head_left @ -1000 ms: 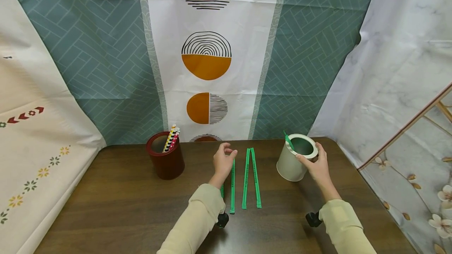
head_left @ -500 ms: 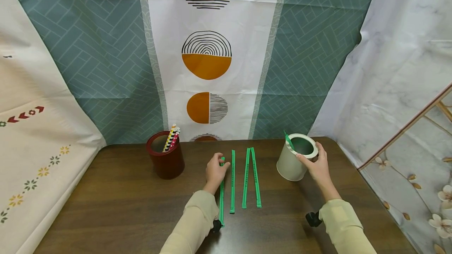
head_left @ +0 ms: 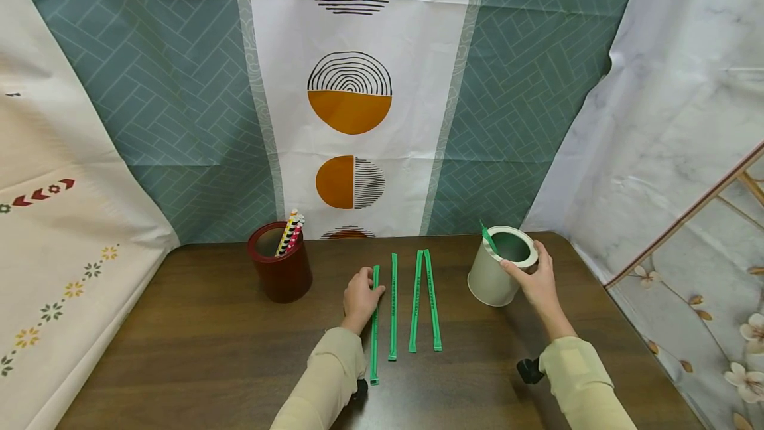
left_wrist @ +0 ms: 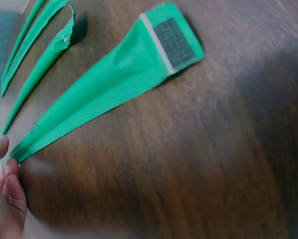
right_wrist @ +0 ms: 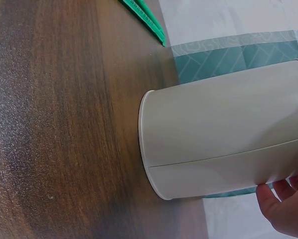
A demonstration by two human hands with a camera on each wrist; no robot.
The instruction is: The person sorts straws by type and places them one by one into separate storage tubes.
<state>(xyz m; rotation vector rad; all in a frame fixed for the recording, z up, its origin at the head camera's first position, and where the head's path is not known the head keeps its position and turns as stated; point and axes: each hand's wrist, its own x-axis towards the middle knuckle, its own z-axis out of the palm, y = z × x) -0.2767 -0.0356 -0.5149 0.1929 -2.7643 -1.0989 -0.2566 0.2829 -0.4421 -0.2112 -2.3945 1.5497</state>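
Several long, thin green paper sleeves, like wrapped straws, lie on the dark wood table. My left hand is low over the leftmost green sleeve, near its far end. Its thumb and fingers are on either side of that end, and the sleeve still lies flat in the left wrist view. My right hand holds the rim of a cream canister, thumb on the near edge and fingers round the right side. One green sleeve leans inside the canister, its top sticking out.
A dark red-brown pot with several patterned sticks stands at the back left. Further green sleeves lie between the left hand and the canister. Hanging cloths close off the table's back and sides.
My left hand has moved left and down from above the second sleeve to the leftmost one. The right hand and the canister have stayed put.
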